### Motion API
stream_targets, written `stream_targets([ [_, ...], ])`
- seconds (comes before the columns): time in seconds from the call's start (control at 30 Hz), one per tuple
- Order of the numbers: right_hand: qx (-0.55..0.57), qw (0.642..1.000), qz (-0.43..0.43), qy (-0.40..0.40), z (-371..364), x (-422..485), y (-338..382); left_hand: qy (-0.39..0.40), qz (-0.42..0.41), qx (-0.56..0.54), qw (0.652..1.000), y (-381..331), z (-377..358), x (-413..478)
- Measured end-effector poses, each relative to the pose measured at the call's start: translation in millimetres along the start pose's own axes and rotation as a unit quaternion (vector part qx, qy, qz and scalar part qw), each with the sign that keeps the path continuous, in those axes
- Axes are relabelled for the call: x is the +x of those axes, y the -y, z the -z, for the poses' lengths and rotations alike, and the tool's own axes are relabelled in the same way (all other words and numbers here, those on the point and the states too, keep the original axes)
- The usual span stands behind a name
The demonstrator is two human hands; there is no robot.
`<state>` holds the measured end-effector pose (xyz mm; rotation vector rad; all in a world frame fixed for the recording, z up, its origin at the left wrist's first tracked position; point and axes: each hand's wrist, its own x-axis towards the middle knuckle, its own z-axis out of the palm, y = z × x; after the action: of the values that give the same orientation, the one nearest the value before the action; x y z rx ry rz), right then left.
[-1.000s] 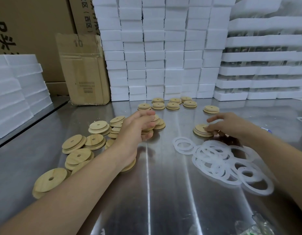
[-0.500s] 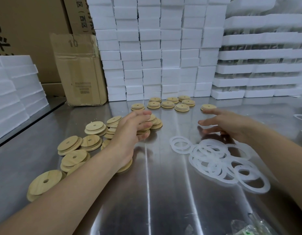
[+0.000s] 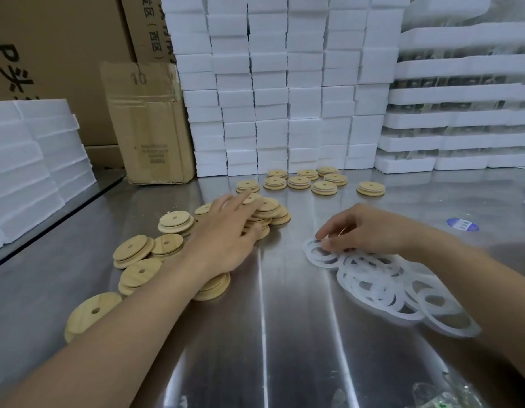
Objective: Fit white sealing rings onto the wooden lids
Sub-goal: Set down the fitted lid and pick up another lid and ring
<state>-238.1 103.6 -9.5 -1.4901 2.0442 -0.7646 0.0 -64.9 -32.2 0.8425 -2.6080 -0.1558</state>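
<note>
White sealing rings [image 3: 388, 287] lie in an overlapping heap on the right of the steel table [image 3: 285, 334]. The right hand [image 3: 364, 228] curls its fingertips down onto the leftmost ring [image 3: 313, 259] of that heap and pinches its far edge. Wooden lids [image 3: 173, 222], each with a centre hole, lie scattered and piled on the left. The left hand [image 3: 226, 237] rests on their pile, fingers stretched out and gripping nothing. Small lid stacks [image 3: 323, 187] sit near the white foam blocks [image 3: 273, 83] at the back.

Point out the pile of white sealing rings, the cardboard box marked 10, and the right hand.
pile of white sealing rings [image 3: 379, 293]: head view, overlapping rings mid-pile.
cardboard box marked 10 [image 3: 151, 128]: head view, front face.
right hand [image 3: 364, 231]: head view, back of hand.
</note>
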Motion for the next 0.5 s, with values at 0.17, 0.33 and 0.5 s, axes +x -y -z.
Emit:
stream_targets([
  [0.17, -0.062, 0.997, 0.008, -0.039, -9.7, 2.6, 2.3, -0.075, 0.010, 0.004, 0.997, -2.5, -3.1, 1.3],
  [0.33, -0.078, 0.996, 0.010, -0.042, -11.5, 1.9, 5.4, -0.111, 0.020, -0.035, 0.993, -9.5, 1.6, -4.4],
  [0.5, -0.090, 0.994, 0.052, -0.042, -9.1, -1.9, 10.0, -0.150, 0.045, -0.220, 0.963, -22.8, 7.5, -3.6],
])
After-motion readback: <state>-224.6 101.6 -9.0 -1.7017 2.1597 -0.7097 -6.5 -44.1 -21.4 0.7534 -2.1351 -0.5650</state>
